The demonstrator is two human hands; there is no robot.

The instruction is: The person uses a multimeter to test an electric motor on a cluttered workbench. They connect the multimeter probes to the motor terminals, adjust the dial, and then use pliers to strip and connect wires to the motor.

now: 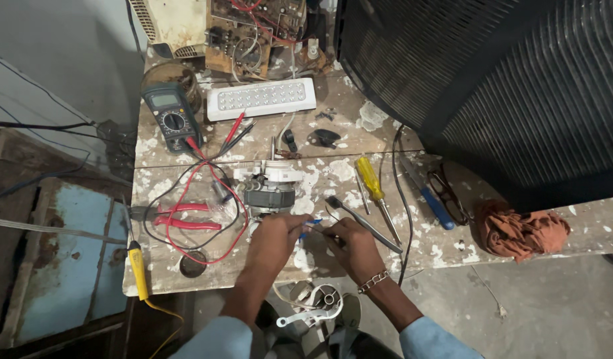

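Note:
A small electric motor [270,188] with a grey metal body sits in the middle of the worn wooden bench [453,249]. My left hand [274,237] is just in front of it, fingers pinched on a thin blue wire [311,224]. My right hand [351,244], with a chain bracelet at the wrist, meets it from the right and pinches thin wire ends beside the blue one. A dark-handled tool [359,222] lies just behind my right hand.
Multimeter [172,118] with red and black leads [210,199] at back left, red-handled pliers [181,217], white LED panel [261,98], circuit board [250,30], yellow screwdriver [375,188], blue screwdriver [429,199], glasses [453,198], orange rag [522,233], large dark casing [506,86]. A yellow tester [139,266] lies at the left edge.

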